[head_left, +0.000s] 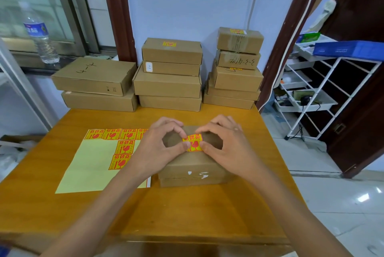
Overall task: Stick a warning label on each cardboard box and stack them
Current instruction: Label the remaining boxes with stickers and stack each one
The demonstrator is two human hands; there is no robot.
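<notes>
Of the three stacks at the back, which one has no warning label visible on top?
The left stack: its top box shows handwriting only.

Packing room — stacked cardboard boxes (171,74), label sheet (93,165)

Matt brown cardboard box (195,165), glossy paper label (193,142), smooth varnished wooden table (187,211)

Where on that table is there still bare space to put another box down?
The near part of the table, in front of the box under both hands, is bare, as is the strip right of it. The back edge is crowded with stacked boxes; the sticker sheet fills the left.
</notes>
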